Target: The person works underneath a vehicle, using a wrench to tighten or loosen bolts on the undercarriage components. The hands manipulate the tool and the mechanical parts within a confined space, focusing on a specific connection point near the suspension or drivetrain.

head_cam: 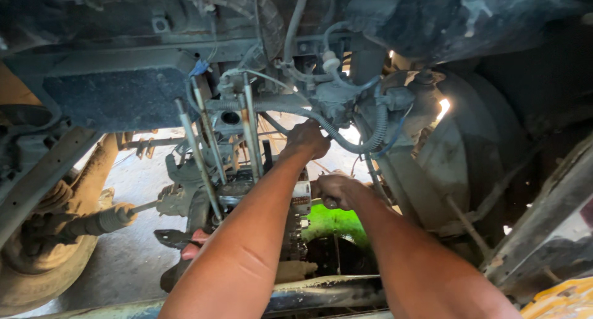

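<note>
While both arms reach up under the vehicle, the left hand (307, 140) is curled around a grey corrugated hose (336, 135) just below the valve block (336, 96). The right hand (333, 190) is closed round a dark tool handle (330, 203), beside the green basin (336, 223).

The long bare-metal threaded rods (201, 143) look dull, with rust streaks. The grey ribbed corrugated hose (336, 134) looks like matt plastic. The dark flat underbody plate (117, 96) is rough and dusty. The bright green curved plastic basin (336, 223) looks smooth and slightly glossy.
</note>
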